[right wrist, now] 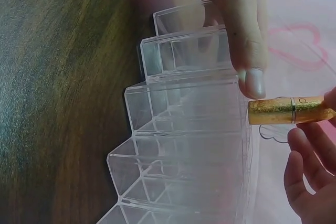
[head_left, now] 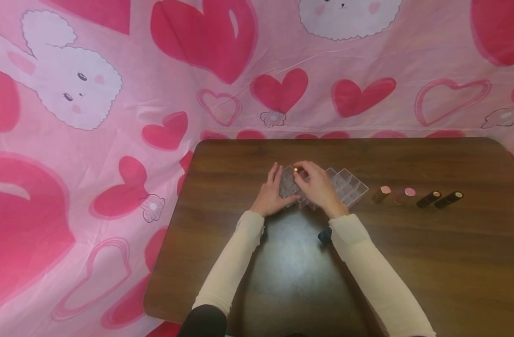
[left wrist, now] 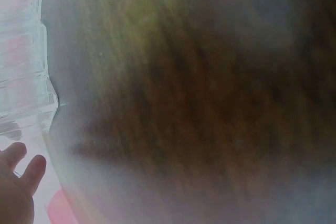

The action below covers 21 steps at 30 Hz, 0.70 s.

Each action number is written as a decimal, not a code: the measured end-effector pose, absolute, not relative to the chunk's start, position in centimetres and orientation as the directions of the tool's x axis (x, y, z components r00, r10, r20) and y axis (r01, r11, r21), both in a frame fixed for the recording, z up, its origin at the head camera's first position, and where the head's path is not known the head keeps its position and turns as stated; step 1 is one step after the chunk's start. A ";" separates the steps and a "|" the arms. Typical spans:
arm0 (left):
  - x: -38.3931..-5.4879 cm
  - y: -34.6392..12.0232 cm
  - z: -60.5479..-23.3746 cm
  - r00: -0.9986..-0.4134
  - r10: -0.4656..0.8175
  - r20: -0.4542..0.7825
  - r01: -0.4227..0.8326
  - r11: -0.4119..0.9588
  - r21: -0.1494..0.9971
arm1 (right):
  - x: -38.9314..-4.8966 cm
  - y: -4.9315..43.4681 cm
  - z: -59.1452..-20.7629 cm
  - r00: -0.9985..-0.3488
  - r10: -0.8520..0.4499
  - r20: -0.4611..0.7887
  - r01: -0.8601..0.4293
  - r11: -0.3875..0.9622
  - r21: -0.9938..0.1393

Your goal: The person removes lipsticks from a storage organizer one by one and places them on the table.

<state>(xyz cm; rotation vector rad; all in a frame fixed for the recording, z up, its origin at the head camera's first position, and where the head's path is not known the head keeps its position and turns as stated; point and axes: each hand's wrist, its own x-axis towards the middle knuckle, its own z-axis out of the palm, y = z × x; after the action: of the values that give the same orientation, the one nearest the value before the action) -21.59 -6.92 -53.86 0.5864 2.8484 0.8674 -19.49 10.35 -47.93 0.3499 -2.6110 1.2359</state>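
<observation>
A clear stepped organizer (head_left: pixel 349 187) with many compartments sits on the table under both hands. My right hand (head_left: pixel 317 185) pinches a gold lipstick (right wrist: pixel 278 110) over the organizer's left part. In the right wrist view, the lipstick's free end lies right at the organizer's upper edge, and the right hand's fingers (right wrist: pixel 296 169) are curled below it. My left hand (head_left: pixel 268 193) lies along the organizer's left end, fingers straight and thumb stretched across its front. Two of its fingertips (left wrist: pixel 34 171) show at the lower left of the left wrist view, beside the organizer's edge (left wrist: pixel 31 87).
To the right of the organizer stand a brown tube (head_left: pixel 381 194) with a pink top, a clear tube (head_left: pixel 405 195) with a pink top, and two black tubes (head_left: pixel 429 200). A pink heart-patterned cloth (head_left: pixel 223 112) hangs behind and left of the wooden table (head_left: pixel 408 262).
</observation>
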 end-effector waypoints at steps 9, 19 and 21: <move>-21.6 -6.8 -54.0 -0.923 0.384 0.011 0.330 0.777 0.537 | -19.4 10.3 -48.2 -0.965 -0.123 0.230 -0.254 0.644 -0.721; -21.6 -6.8 -53.9 -0.922 0.388 0.011 0.335 0.782 0.525 | -19.5 10.4 -48.3 -0.982 -0.128 0.136 -0.187 0.673 -0.716; -21.6 -6.8 -53.9 -0.920 0.393 0.015 0.342 0.782 0.521 | -19.6 10.4 -48.4 -0.982 -0.139 0.129 -0.189 0.682 -0.706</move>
<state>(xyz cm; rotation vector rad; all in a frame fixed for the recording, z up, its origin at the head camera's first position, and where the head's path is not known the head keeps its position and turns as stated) -21.62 -6.78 -53.89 0.5943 2.8753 0.8134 -19.56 10.42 -48.37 0.2754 -2.8213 1.1961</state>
